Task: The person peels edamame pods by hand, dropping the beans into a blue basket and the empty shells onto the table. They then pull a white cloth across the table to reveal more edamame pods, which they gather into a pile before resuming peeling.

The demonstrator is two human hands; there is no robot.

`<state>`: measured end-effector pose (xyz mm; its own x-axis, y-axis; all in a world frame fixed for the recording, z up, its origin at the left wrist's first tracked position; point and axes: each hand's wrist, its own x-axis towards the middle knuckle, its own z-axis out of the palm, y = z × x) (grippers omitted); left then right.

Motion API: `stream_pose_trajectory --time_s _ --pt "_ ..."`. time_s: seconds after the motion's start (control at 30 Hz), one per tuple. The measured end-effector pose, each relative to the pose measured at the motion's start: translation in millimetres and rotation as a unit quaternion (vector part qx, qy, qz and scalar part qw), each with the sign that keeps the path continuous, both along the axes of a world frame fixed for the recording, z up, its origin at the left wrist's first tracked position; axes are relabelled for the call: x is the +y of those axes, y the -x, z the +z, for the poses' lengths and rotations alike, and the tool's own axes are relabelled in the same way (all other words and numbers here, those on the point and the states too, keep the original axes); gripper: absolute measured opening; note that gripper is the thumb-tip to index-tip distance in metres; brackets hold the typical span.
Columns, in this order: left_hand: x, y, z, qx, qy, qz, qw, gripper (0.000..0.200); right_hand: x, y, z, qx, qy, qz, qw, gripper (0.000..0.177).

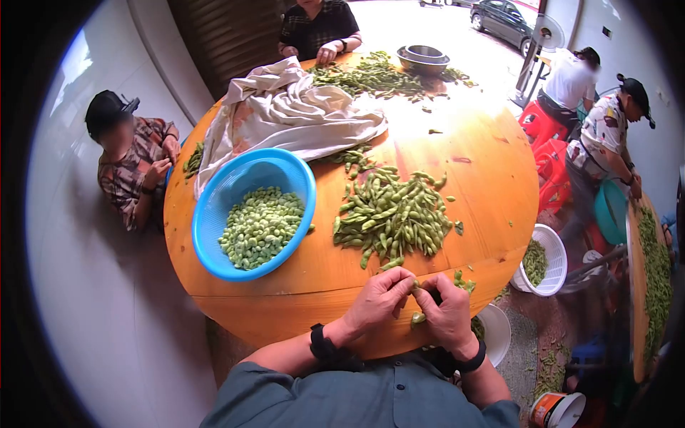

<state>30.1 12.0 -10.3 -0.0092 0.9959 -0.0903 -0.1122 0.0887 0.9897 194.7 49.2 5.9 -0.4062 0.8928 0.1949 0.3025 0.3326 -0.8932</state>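
My left hand (382, 301) and my right hand (447, 314) meet at the near edge of the round table, both pinching one green soybean pod (416, 284) between thumbs and fingers. Much of that pod is hidden by my fingertips. Just beyond my hands lies a heap of soybean pods (392, 214) on the wood. Left of the heap, a blue plastic basket (305, 196) holds many shelled green beans (260, 228). A few pods or empty shells (464, 282) are beside my right hand.
A crumpled cloth sack (285, 114) covers the table's left back. More pods (371, 75) and metal bowls (424, 60) are at the far side. One person sits left, another opposite; two others are at right. A white basket (560, 260) and a white bucket (496, 332) stand right below.
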Motion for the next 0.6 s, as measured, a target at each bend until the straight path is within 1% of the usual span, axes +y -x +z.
stream_pose_trajectory --time_s 0.03,0.07,0.1,0.17,0.2,0.23,0.3,0.37,0.43,0.47,0.6 --pt "0.4 3.1 1.7 -0.091 0.055 -0.032 0.994 0.019 -0.7 1.5 -1.5 0.007 -0.002 -0.014 1.000 0.012" --pt "2.3 7.1 -3.6 -0.119 0.060 -0.061 0.989 0.021 -2.4 4.2 -3.0 0.031 -0.017 -0.031 0.999 0.012" --pt "3.2 10.1 -6.3 -0.117 0.058 -0.052 0.990 0.021 -3.1 5.9 -3.8 0.034 -0.017 -0.023 0.999 0.012" --pt "4.4 14.5 -10.2 -0.213 0.118 -0.096 0.965 0.022 -2.3 6.4 -4.7 0.062 -0.034 -0.014 0.997 0.015" --pt "4.0 16.0 -12.8 -0.209 0.135 -0.101 0.963 0.023 -1.5 7.1 -5.7 0.062 -0.059 -0.013 0.996 0.016" --pt "3.4 15.6 -13.1 -0.207 0.133 -0.096 0.965 0.023 0.0 6.8 -5.6 0.065 -0.061 -0.007 0.996 0.016" --pt "2.5 11.9 -14.3 -0.184 0.153 -0.066 0.969 0.024 2.6 4.2 -2.1 0.023 -0.097 -0.004 0.995 0.013" --pt "3.4 10.0 -15.0 -0.188 0.146 -0.060 0.969 0.024 4.4 3.6 1.4 0.012 -0.080 0.005 0.997 0.011" --pt "3.5 8.5 -8.9 -0.127 0.149 -0.075 0.978 0.024 7.2 2.3 0.8 -0.028 -0.125 0.025 0.991 0.010" --pt "2.6 8.6 -3.4 -0.083 0.158 -0.087 0.980 0.027 6.4 2.2 0.2 -0.027 -0.110 0.031 0.993 0.010" --pt "3.9 7.5 -7.4 -0.071 0.154 -0.088 0.982 0.027 7.2 0.7 -9.6 -0.026 -0.121 0.048 0.991 0.010"
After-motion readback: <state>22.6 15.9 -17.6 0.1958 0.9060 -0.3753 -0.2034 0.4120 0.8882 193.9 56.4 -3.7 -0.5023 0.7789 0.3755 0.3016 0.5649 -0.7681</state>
